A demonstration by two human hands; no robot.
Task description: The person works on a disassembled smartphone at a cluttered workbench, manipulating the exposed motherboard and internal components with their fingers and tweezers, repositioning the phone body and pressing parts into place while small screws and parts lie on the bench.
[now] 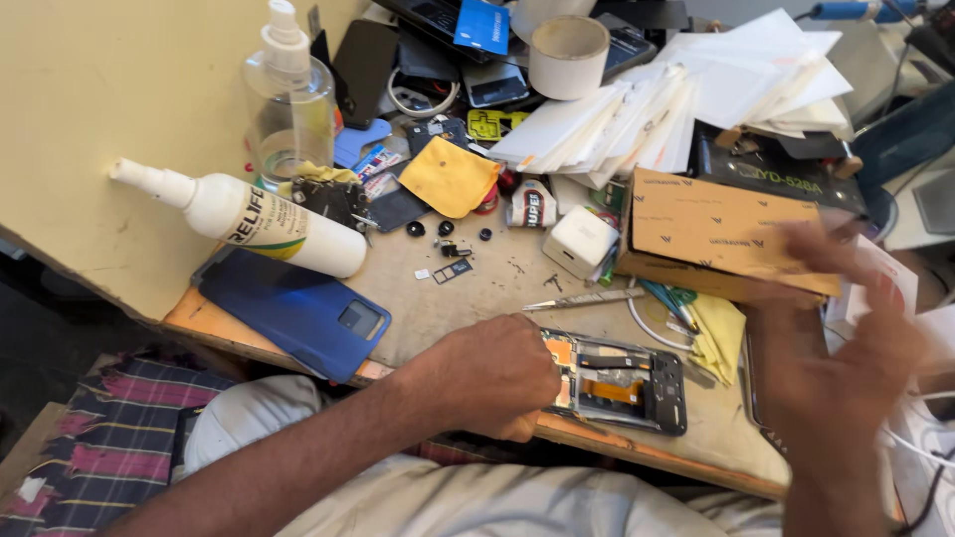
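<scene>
A cluttered bench (pixel 477 288) fills the middle of the frame, with a cream wall at upper left. Toward the upper right a cardboard box (pixel 721 234) is seen, and a fan of white sheets (pixel 637 109) lies above it. At left a blue back cover (pixel 298 310) lies flat, with a white bottle (pixel 259 224) on its side just above it and a clear spray bottle (pixel 290 99) upright behind. At lower centre, near the bench's front edge, the opened phone (pixel 622 383) lies flat, its insides up, its long axis running left to right and tilted slightly down to the right. The left hand (pixel 492 378) is closed over the phone's left end, fingers curled and pressing it down. The right hand (pixel 846 348) is blurred at lower right, apart from the phone; its fingers look spread and nothing is seen in them. The phone is judged light, stiff in its frame but fragile at the exposed boards and orange flex, so it is best taken by the long side edges. A white charger (pixel 580 242), tweezers (pixel 587 298) and small parts (pixel 448 270) lie above it.
</scene>
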